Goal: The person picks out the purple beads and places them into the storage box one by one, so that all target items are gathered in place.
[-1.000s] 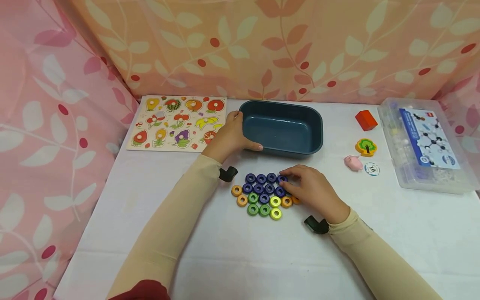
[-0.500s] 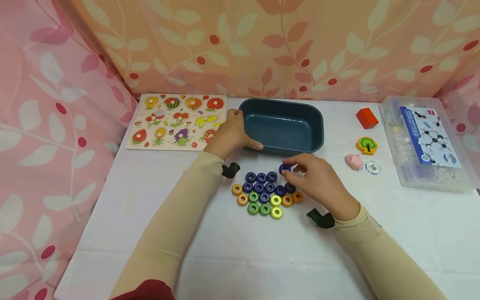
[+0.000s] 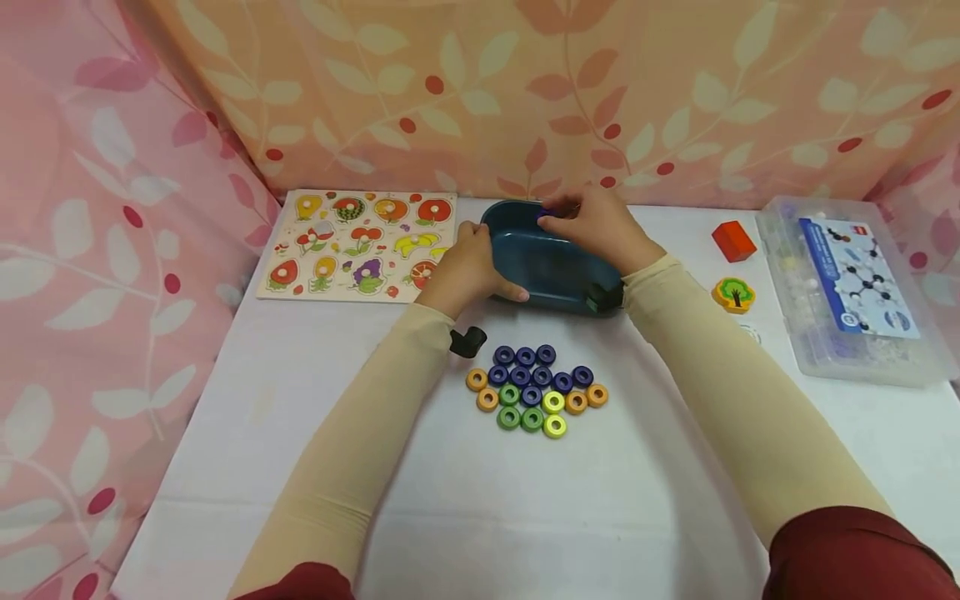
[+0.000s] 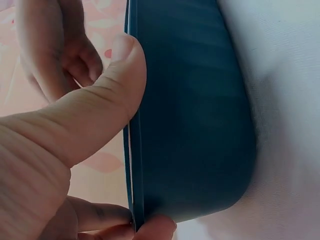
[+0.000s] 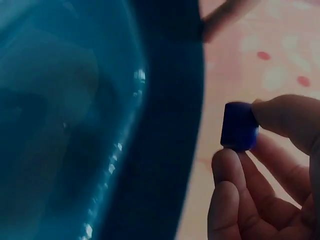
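My left hand (image 3: 472,268) grips the left end of a dark blue-green tub (image 3: 558,308); in the left wrist view its thumb lies over the long rim and its fingers hold the short end. Between thumb and fingers my right hand (image 3: 600,223) pinches a dark blue ring bead (image 5: 240,126), above the tub's far side. Nothing lies in the part of the tub that shows. In front of the tub, blue ring beads (image 3: 520,377) lie flat on the table with several orange (image 3: 487,399), green (image 3: 532,418) and yellow beads (image 3: 555,427).
A fruit peg puzzle board (image 3: 352,246) lies left of the tub. To the right are a red block (image 3: 733,241), a tree-shaped piece (image 3: 733,294), a mostly hidden chip (image 3: 750,333) and a clear plastic box (image 3: 855,292). A patterned curtain (image 3: 420,100) hangs behind.
My right hand has picked up a blue bead from the right end of the back row and carried it forward over the tub. The left hand stays on the tub.
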{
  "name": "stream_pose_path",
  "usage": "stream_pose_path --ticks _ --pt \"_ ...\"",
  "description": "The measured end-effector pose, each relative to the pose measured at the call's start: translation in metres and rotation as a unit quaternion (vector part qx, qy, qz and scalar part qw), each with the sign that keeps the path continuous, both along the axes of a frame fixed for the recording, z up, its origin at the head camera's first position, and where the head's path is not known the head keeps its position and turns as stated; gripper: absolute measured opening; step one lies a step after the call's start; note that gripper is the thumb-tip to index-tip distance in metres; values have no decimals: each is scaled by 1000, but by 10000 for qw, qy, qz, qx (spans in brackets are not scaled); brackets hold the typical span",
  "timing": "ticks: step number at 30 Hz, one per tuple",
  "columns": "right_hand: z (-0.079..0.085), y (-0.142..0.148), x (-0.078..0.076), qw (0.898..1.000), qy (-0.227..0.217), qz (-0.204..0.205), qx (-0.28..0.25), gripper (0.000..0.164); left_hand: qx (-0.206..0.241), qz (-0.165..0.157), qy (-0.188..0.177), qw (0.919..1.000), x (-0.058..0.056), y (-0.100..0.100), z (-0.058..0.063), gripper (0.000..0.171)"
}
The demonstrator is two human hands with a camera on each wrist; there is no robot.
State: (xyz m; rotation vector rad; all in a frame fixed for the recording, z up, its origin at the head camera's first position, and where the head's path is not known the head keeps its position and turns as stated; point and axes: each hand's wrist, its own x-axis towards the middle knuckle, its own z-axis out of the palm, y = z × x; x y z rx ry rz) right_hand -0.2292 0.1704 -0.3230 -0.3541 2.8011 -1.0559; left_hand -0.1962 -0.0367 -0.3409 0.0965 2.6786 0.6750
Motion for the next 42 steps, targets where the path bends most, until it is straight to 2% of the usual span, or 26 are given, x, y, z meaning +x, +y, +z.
stream_pose_path --ticks 4,11,16,20,22,25,29,32,35,38,42 --pt "-14 -11 -16 9995 -233 221 -30 41 46 -21 83 10000 2 2 -3 134" --pt "-23 -25 -28 9977 -462 450 217 40 6 6 114 9999 3 3 -2 134" --pt "-23 -19 -29 9936 -889 376 594 45 35 -10 98 9999 3 4 -1 135" --pt "-16 -6 -22 9905 -1170 212 689 50 74 15 60 10000 3 5 -2 135" --pt "-9 0 -13 9913 -1159 146 602 53 101 34 56 9999 3 4 -3 135" --pt "2 9 8 9946 -922 114 454 53 141 45 81 9999 3 3 -3 135" --pt "10 16 52 9967 -704 76 385 45 140 31 108 9998 3 2 -2 135" --pt "1 18 86 9964 -722 127 418 36 84 26 125 9999 3 1 -1 135" --pt "-17 14 109 9947 -822 392 477 29 60 33 108 9999 3 0 -1 135" --pt "-36 9 121 9908 -1050 673 533 29 56 38 60 10000 2 0 0 136" --pt "-52 5 124 9871 -1223 877 549 29 65 26 59 10000 2 2 -2 137"
